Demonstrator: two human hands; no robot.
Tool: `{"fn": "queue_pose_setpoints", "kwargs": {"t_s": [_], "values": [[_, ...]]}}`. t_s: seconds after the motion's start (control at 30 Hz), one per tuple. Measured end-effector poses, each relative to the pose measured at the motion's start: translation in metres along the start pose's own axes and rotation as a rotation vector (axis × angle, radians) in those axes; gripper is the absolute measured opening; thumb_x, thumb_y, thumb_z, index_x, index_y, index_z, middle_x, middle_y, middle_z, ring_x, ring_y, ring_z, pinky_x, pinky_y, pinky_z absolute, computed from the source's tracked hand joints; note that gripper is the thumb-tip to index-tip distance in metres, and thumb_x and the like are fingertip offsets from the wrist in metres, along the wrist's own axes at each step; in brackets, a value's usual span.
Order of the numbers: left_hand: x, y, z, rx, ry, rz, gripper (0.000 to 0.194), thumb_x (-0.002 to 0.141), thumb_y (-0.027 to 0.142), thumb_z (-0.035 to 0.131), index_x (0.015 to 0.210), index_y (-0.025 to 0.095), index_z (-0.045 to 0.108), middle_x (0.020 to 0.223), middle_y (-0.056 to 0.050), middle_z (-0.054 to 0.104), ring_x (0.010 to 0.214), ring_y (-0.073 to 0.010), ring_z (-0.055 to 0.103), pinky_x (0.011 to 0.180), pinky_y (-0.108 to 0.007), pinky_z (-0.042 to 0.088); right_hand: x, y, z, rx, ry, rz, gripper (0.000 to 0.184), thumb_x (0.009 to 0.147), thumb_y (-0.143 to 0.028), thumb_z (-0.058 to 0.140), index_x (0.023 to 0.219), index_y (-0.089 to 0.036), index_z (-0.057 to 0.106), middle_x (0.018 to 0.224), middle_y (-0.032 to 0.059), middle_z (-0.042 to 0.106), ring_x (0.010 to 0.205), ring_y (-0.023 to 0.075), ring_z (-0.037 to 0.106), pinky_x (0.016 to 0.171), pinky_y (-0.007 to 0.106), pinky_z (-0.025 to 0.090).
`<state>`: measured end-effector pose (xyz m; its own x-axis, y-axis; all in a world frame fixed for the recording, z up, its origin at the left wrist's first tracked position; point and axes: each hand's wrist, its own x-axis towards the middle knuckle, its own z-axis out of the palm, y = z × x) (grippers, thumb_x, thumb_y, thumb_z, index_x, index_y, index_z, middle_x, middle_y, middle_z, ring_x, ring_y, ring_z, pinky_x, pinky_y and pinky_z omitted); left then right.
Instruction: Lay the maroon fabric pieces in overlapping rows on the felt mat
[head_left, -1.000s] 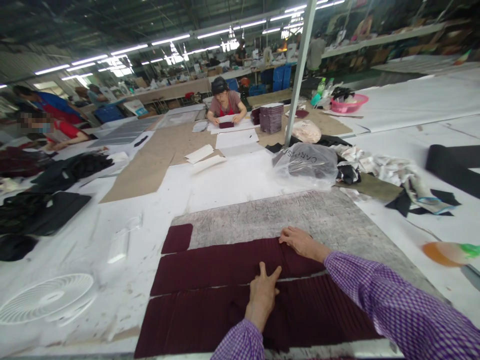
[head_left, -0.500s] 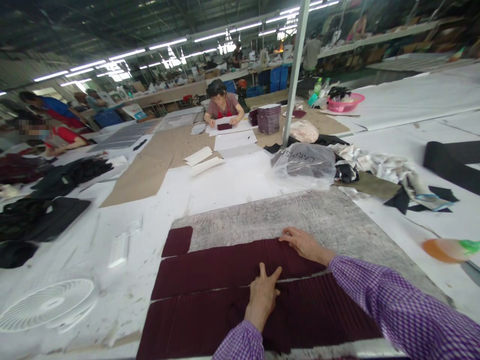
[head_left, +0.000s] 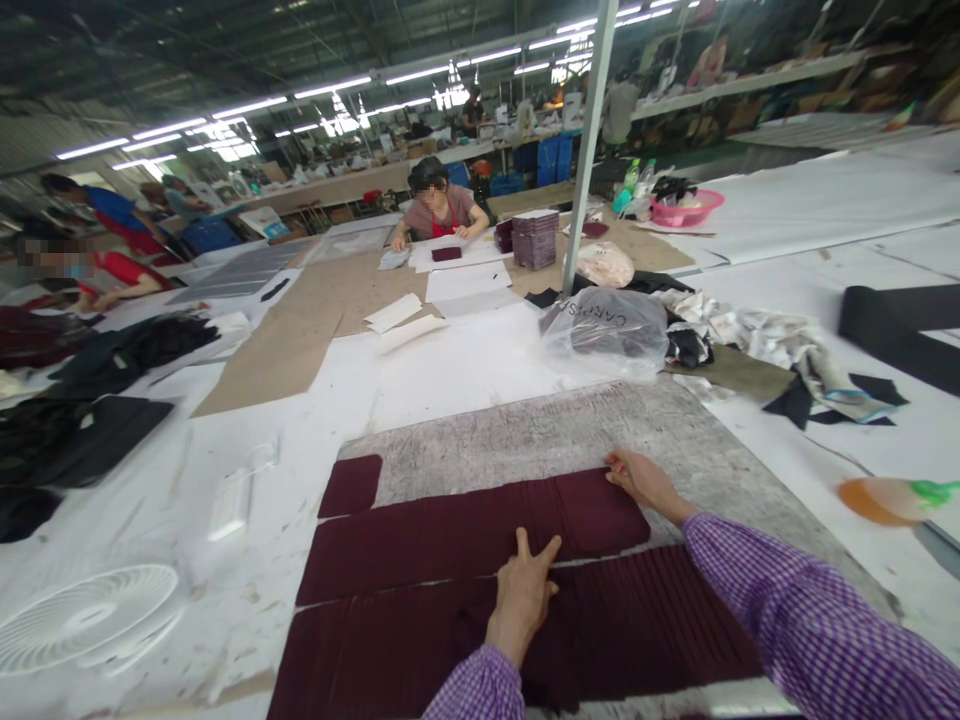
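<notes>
And here it is, 2 rows of matt maroon cloth, ridged toward the right edge of that rough, scuffed grey board; past its far edge, a glossy, crinkled clear-plastic bag and 2 matt, papery sheets.

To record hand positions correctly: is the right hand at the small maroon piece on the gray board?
No, the right hand is at the farther maroon row's far edge, near its right end, away from the small piece.
</notes>
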<state>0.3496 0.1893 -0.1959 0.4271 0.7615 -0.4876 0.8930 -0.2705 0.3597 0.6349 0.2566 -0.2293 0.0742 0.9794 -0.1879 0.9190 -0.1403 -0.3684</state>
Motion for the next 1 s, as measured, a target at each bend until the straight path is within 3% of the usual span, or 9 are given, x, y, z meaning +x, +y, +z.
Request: {"fn": "queue_pose_setpoints", "kwargs": {"t_s": [0.23,0.43,0.57,0.77,0.87,1.0], "values": [[0.001,-0.001,0.0,0.005,0.0,0.003,0.075,0.076,0.023,0.067,0.138,0.045,0.03,0.15,-0.018,0.028,0.104,-0.0313,0.064,0.086,-0.042,0.05,0.001,0.002,-0.001,-0.02,-0.031,-0.009,0.022,0.09,-0.034,0.055,0.102,-0.016,0.06,0.098,0.0043,0.064,0.085,0.0176,0.061,0.077,0.038,0.051],[0.002,-0.001,0.0,0.006,-0.005,-0.013,0.075,0.076,0.023,0.068,0.137,0.047,0.03,0.15,-0.018,0.028,0.104,-0.0314,0.064,0.085,-0.042,0.051,0.001,-0.007,-0.006,-0.092,-0.1,-0.058,0.018,0.089,-0.032,0.056,0.094,-0.015,0.062,0.095,0.0036,0.064,0.083,0.0167,0.061,0.076,0.037,0.051],[-0.001,0.002,-0.002,0.008,0.01,-0.015,0.075,0.075,0.022,0.068,0.136,0.046,0.033,0.149,-0.017,0.03,0.104,-0.0303,0.064,0.085,-0.04,0.051,0.001,-0.016,-0.013,-0.148,-0.098,-0.113,0.021,0.088,-0.029,0.058,0.105,-0.016,0.06,0.109,0.0059,0.061,0.094,0.0202,0.06,0.083,0.042,0.05],[-0.018,0.006,-0.01,0.014,0.089,-0.047,0.058,0.085,0.028,0.054,0.14,0.025,0.034,0.14,-0.019,0.042,0.103,-0.0284,0.064,0.086,-0.038,0.051,0.004,-0.02,-0.016,-0.174,-0.123,-0.14,0.021,0.088,-0.029,0.059,0.104,-0.017,0.06,0.108,0.0058,0.062,0.096,0.021,0.06,0.084,0.043,0.049],[-0.021,0.011,-0.015,0.009,0.113,-0.005,0.05,0.088,0.037,0.049,0.136,0.025,0.04,0.134,-0.011,0.05,0.099,-0.0252,0.065,0.085,-0.036,0.052,0.002,-0.022,-0.012,-0.155,-0.103,-0.12,0.022,0.089,-0.03,0.058,0.105,-0.016,0.06,0.107,0.0059,0.062,0.095,0.0208,0.06,0.083,0.042,0.049],[-0.012,0.023,-0.012,-0.003,0.132,0.129,0.062,0.086,0.036,0.053,0.141,0.03,0.028,0.151,-0.004,0.031,0.112,-0.0212,0.057,0.093,-0.032,0.048,-0.004,-0.023,-0.009,-0.101,-0.062,-0.093,0.023,0.09,-0.03,0.056,0.107,-0.016,0.058,0.105,0.0057,0.062,0.091,0.0196,0.06,0.081,0.041,0.05]]}}
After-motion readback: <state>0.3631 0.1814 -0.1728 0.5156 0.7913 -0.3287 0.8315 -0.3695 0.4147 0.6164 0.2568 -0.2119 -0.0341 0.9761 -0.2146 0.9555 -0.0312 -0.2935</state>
